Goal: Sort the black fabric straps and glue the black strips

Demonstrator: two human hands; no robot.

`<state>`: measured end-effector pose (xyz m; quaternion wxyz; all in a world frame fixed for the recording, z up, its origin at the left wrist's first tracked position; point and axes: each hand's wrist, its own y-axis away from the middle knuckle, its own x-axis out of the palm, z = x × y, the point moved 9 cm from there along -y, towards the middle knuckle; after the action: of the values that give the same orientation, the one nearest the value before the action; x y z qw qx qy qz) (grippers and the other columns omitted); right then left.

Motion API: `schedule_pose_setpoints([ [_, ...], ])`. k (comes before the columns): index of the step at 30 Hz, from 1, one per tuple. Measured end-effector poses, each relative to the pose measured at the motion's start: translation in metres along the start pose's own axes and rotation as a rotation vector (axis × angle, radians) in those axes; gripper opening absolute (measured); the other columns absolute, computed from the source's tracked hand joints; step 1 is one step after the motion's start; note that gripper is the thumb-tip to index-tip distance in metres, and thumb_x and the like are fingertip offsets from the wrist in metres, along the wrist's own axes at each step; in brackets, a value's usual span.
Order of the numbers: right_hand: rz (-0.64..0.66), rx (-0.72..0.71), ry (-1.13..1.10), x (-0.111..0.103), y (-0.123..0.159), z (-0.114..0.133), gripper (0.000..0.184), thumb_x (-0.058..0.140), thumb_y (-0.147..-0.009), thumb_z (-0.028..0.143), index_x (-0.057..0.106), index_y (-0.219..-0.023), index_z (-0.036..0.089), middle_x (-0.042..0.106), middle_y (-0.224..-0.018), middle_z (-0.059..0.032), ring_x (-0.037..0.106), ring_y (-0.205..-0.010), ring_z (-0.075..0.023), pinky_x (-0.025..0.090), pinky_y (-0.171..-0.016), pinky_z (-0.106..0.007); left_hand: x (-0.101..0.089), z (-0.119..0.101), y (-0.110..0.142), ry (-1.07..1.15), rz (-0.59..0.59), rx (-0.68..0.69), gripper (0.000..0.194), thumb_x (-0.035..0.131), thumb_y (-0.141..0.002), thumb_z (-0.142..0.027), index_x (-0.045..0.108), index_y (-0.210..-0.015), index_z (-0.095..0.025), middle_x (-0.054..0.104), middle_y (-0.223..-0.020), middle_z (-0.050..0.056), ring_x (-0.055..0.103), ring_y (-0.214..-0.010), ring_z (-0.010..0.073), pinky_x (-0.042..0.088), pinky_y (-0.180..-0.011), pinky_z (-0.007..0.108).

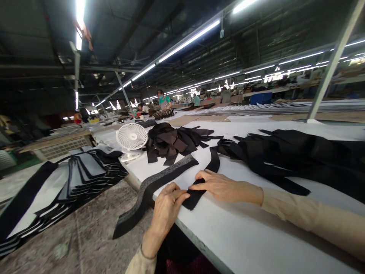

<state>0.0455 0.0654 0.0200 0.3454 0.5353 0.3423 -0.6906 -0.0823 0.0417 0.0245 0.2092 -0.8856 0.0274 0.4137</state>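
Observation:
A short black fabric strip (pixel 194 201) lies on the white tabletop near its front edge, and it runs back beneath my right hand. My left hand (pixel 168 205) is closed, with thumb and fingertips pinched at the strip's left edge. From the right, my right hand (pixel 221 186) reaches in, its fingers bent and closed on the same strip, close to the left fingertips. Just left of both hands a longer strip (pixel 154 186), black with a grey speckled band, hangs over the table edge. What lies under the right fingers is partly hidden.
A small white fan (pixel 132 137) stands at the table's left edge beside a heap of dark strips (pixel 171 140). A large black fabric pile (pixel 291 152) covers the right side. Layered black-and-white pieces (pixel 82 171) lie at left. A person (pixel 164 101) stands far back.

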Motion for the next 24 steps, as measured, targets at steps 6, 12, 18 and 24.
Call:
schedule_pose_setpoints([
  [6, -0.031, -0.032, -0.013, 0.001, 0.000, 0.000, 0.068, 0.033, -0.075, -0.009, 0.055, -0.129, 0.027, 0.047, -0.114, -0.0107, 0.047, -0.106, -0.0211, 0.045, -0.090, -0.037, -0.013, 0.007, 0.009, 0.161, -0.038, -0.120, 0.022, 0.056, -0.085, -0.038, 0.068, -0.087, -0.019, 0.060, -0.081, 0.003, 0.054, -0.075, 0.0169, 0.042, -0.069, 0.029],
  [12, -0.076, -0.095, -0.014, 0.005, 0.001, -0.003, 0.072, 0.034, -0.072, -0.010, 0.052, -0.132, 0.027, 0.046, -0.117, -0.0117, 0.045, -0.108, -0.0221, 0.042, -0.095, -0.038, -0.010, -0.002, 0.016, -0.051, -0.128, -0.057, 0.018, 0.051, -0.087, -0.021, 0.062, -0.073, -0.020, 0.058, -0.075, 0.002, 0.052, -0.075, 0.0178, 0.040, -0.072, 0.032],
  [18, 0.072, -0.126, 0.069, -0.004, -0.004, 0.013, 0.078, 0.034, -0.072, -0.009, 0.046, -0.137, 0.031, 0.046, -0.102, -0.0095, 0.045, -0.095, -0.0216, 0.042, -0.090, -0.039, -0.012, -0.013, 0.021, -0.261, -0.063, 0.095, 0.026, 0.044, -0.093, -0.027, 0.067, -0.082, -0.022, 0.059, -0.079, 0.004, 0.052, -0.078, 0.0195, 0.041, -0.074, 0.036],
  [24, 0.098, -0.129, 0.151, -0.008, -0.006, 0.031, 0.080, 0.034, -0.074, -0.006, 0.040, -0.139, 0.041, 0.046, -0.092, -0.0076, 0.045, -0.081, -0.0211, 0.043, -0.076, -0.035, -0.028, -0.014, 0.039, -0.300, -0.014, 0.145, 0.029, 0.040, -0.095, -0.029, 0.066, -0.107, -0.024, 0.064, -0.106, 0.007, 0.056, -0.097, 0.0205, 0.048, -0.083, 0.037],
])
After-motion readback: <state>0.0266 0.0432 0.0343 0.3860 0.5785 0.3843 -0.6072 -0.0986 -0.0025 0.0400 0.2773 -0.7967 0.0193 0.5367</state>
